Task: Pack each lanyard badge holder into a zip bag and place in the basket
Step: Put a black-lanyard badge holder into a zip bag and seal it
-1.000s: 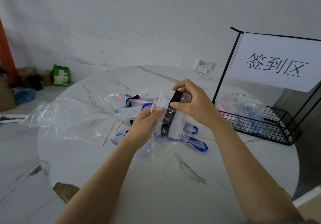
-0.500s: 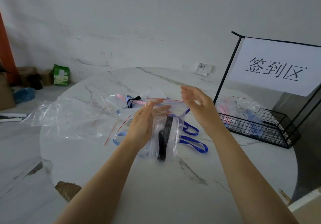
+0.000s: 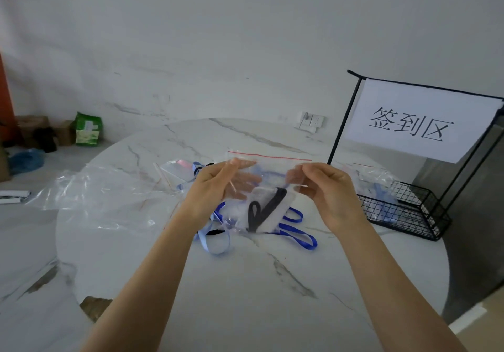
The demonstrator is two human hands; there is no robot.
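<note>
Both hands hold a clear zip bag (image 3: 272, 168) up above the marble table (image 3: 245, 297). The left hand (image 3: 215, 185) pinches its left upper edge between thumb and fingers, and the right hand (image 3: 324, 190) pinches the right upper edge the same way. The badge holder (image 3: 272, 216) with its black strap sits low inside the bag. Blue lanyards (image 3: 297, 235) lie on the table beneath. The black wire basket (image 3: 395, 215) stands to the right, with clear bags in it, and loose plastic (image 3: 103, 196) lies to the left.
</note>
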